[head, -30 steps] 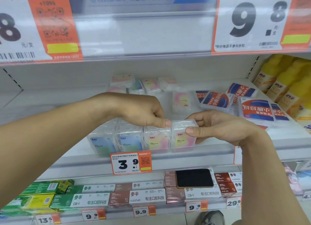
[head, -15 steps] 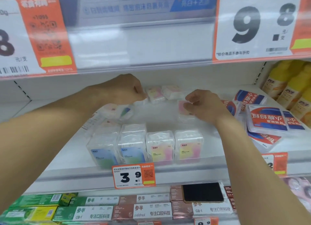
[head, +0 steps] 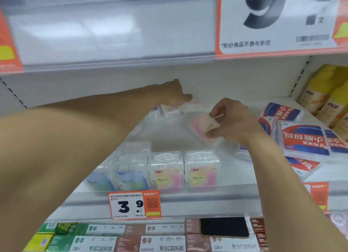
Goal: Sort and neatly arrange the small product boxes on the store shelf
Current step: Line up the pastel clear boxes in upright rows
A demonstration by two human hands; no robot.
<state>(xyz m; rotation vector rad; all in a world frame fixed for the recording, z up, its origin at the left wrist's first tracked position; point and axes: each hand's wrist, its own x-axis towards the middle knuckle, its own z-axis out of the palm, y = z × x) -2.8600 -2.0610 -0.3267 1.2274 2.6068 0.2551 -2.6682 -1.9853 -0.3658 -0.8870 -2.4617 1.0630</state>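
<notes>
Gathering strays: right hand (head: 232, 120) fingers pinch a clear pink-labelled plastic box (head: 202, 126), left hand (head: 174, 93) fingers' grip on the rear boxes (head: 180, 108) unclear; next, stand it behind the front row (head: 160, 168).

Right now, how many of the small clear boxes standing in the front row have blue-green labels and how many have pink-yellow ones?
Blue-green label: 2, the far-left box and its neighbour.
Pink-yellow label: 2, the third box and the right-end box.
Total in the front row: 4.
Not counted: the pink box in the right hand, and those at the back by the left hand.
</notes>
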